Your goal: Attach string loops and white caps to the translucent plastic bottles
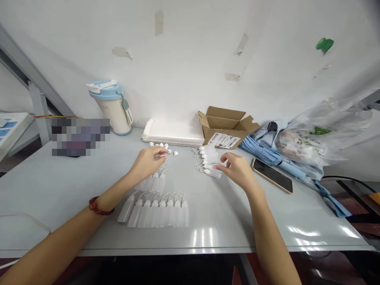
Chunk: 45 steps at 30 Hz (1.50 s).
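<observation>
My left hand (pixel 150 161) is over the far middle of the table, its fingers curled toward the thumb beside a pile of small white caps (pixel 160 145). Whether a cap is between the fingertips I cannot tell. A loose cap (pixel 175 153) lies just right of it. My right hand (pixel 236 168) is held with thumb and forefinger apart, the thumb at the end of a small translucent bottle (pixel 213 173). More bottles (pixel 208 152) with thin attached strands lie stacked behind that one. Nearer me, a row of similar bottles (pixel 154 213) lies side by side; a shorter row (pixel 156 183) is partly behind my left wrist.
Along the wall stand a blue-lidded tumbler (pixel 115 111), flat white trays (pixel 175 132) and an open cardboard box (pixel 225 128). To the right lie a phone (pixel 272 175), a folded blue umbrella (pixel 264 152) and a plastic bag (pixel 308 142). A blurred-out item (pixel 78 136) sits left.
</observation>
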{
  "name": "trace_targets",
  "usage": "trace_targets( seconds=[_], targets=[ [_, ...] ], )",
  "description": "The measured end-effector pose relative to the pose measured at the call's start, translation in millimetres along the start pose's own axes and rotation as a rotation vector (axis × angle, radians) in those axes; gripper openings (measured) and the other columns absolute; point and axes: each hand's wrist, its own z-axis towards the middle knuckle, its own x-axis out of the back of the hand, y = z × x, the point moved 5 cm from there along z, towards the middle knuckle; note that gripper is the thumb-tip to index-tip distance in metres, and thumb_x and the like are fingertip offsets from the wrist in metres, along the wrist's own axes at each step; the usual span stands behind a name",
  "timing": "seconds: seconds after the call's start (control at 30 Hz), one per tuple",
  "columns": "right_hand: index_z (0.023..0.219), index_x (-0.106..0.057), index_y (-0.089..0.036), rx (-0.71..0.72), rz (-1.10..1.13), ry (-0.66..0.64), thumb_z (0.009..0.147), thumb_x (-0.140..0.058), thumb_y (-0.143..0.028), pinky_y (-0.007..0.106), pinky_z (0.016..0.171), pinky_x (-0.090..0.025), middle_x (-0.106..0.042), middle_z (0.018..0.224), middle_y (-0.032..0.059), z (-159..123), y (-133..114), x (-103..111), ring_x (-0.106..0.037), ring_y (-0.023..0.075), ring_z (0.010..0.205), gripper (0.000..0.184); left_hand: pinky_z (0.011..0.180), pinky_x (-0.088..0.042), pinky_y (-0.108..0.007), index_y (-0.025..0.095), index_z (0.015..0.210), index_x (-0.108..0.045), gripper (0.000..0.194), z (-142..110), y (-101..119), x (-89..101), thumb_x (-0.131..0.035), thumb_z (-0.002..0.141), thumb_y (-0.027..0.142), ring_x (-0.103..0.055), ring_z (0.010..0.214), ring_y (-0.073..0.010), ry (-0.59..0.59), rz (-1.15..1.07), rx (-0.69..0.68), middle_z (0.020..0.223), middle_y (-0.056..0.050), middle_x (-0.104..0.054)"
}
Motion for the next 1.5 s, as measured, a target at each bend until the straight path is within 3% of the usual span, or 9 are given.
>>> trace_targets(
  seconds=[0.17,0.33,0.47,0.73,0.93,1.1,1.17,1.37,1.5],
  targets=[
    [0.064,-0.048,-0.018,0.056,0.274,0.025,0.083,-0.055,-0.032,0.023,0.052,-0.033,-0.052,0.058,-0.0015,-10,-28,6,-0.044,0.0108,0.052,0.024,0.095,-0.045,-0.041,0.017,0.091,-0.070,0.023,-10,-5,4.0,-0.065,0.071,0.026,-0.059,0.107,-0.0260,-0.044,-0.501,0.315,0.104,-0.008,-0.070],
    [0.048,-0.029,-0.018,0.266,0.439,-0.522,0.077,-0.047,-0.015,0.021,0.043,-0.020,-0.024,0.046,-0.0074,-38,-87,-27,-0.023,0.0057,0.044,0.034,0.097,-0.046,-0.040,0.020,0.082,-0.068,0.011,-13,-9,5.4,-0.062,0.073,0.022,-0.057,0.110,-0.0242,-0.129,-0.736,0.358,0.107,-0.006,-0.069],
    [0.044,-0.020,-0.017,0.331,0.410,-0.666,0.070,-0.048,-0.009,0.023,0.041,-0.014,-0.013,0.046,-0.0078,-54,-112,-46,-0.014,0.0050,0.042,0.039,0.094,-0.049,-0.040,0.021,0.085,-0.066,0.012,-14,-12,5.2,-0.059,0.075,0.021,-0.057,0.109,-0.0243,-0.171,-0.736,0.377,0.109,-0.006,-0.067],
    [0.037,-0.038,-0.018,0.100,0.395,-0.849,0.074,-0.047,-0.018,0.019,0.037,-0.029,-0.040,0.031,-0.0055,-60,-108,-62,-0.037,0.0060,0.030,0.038,0.090,-0.052,-0.035,0.022,0.089,-0.065,0.020,-21,-8,2.3,-0.065,0.069,0.019,-0.059,0.105,-0.0236,-0.204,-0.779,0.452,0.112,-0.005,-0.065],
    [0.032,-0.038,-0.019,0.036,0.262,-0.720,0.072,-0.053,-0.020,0.022,0.041,-0.031,-0.038,0.028,-0.0048,-54,-97,-59,-0.036,0.0075,0.030,0.043,0.088,-0.054,-0.034,0.022,0.106,-0.061,0.031,-23,-3,1.3,-0.061,0.075,0.018,-0.057,0.112,-0.0248,-0.224,-0.738,0.435,0.119,-0.008,-0.062],
    [0.035,-0.039,-0.019,-0.006,0.190,-0.634,0.071,-0.061,-0.024,0.023,0.042,-0.026,-0.041,0.032,-0.0043,-44,-88,-54,-0.037,0.0081,0.034,0.043,0.092,-0.051,-0.032,0.020,0.099,-0.063,0.029,-25,-3,-2.9,-0.062,0.071,0.014,-0.056,0.113,-0.0233,-0.223,-0.843,0.501,0.117,-0.008,-0.062],
    [0.038,-0.040,-0.018,-0.034,0.193,-0.508,0.075,-0.061,-0.027,0.024,0.044,-0.025,-0.043,0.035,-0.0037,-37,-85,-50,-0.036,0.0082,0.037,0.044,0.095,-0.050,-0.034,0.021,0.099,-0.063,0.029,-27,-4,-6.7,-0.062,0.071,0.013,-0.056,0.113,-0.0231,-0.235,-0.869,0.507,0.116,-0.008,-0.063],
    [0.057,-0.053,-0.017,0.054,0.470,-0.111,0.084,-0.058,-0.038,0.023,0.050,-0.033,-0.055,0.056,-0.0006,-29,-92,-40,-0.045,0.0102,0.051,0.035,0.095,-0.048,-0.032,0.021,0.089,-0.066,0.023,-34,2,-19.2,-0.065,0.068,0.011,-0.059,0.104,-0.0199,-0.272,-0.968,0.539,0.103,-0.006,-0.066],
    [0.075,-0.065,-0.017,0.206,0.722,-0.111,0.082,-0.060,-0.046,0.023,0.056,-0.041,-0.062,0.070,0.0025,-34,-107,-41,-0.054,0.0125,0.062,0.030,0.085,-0.050,-0.030,0.020,0.084,-0.067,0.019,-39,18,-25.1,-0.066,0.068,0.012,-0.061,0.090,-0.0170,-0.366,-1.035,0.463,0.090,-0.003,-0.065]
  ],
)
